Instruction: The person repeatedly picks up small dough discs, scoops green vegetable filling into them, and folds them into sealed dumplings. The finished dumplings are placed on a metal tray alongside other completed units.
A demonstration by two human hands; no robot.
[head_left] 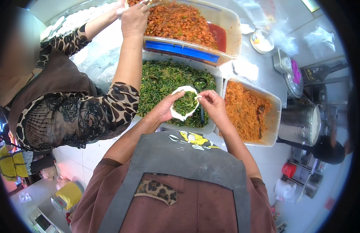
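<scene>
My left hand (pixel 165 108) cradles a round dough wrapper (pixel 180 117) heaped with chopped green filling (pixel 185 105). At the wrapper's right edge, the thumb and fingers of my right hand (pixel 211 102) pinch a bit of the dough rim. Both hands are above a plastic tub of chopped greens (pixel 165 84), in which a black-handled utensil (pixel 202 115) rests, partly hidden by the wrapper and my right hand. Just right of my right hand stands a tub of shredded orange filling (pixel 244 107) with a dark spoon (pixel 259 116) in it.
A co-worker's hands (pixel 134 19) are over a tub of red diced filling (pixel 180 26) at the far side. White dough pieces (pixel 59 23) lie at the back left. A white container (pixel 261 41) and a metal tin (pixel 282 61) stand at the right. A large metal pot (pixel 298 123) is beyond.
</scene>
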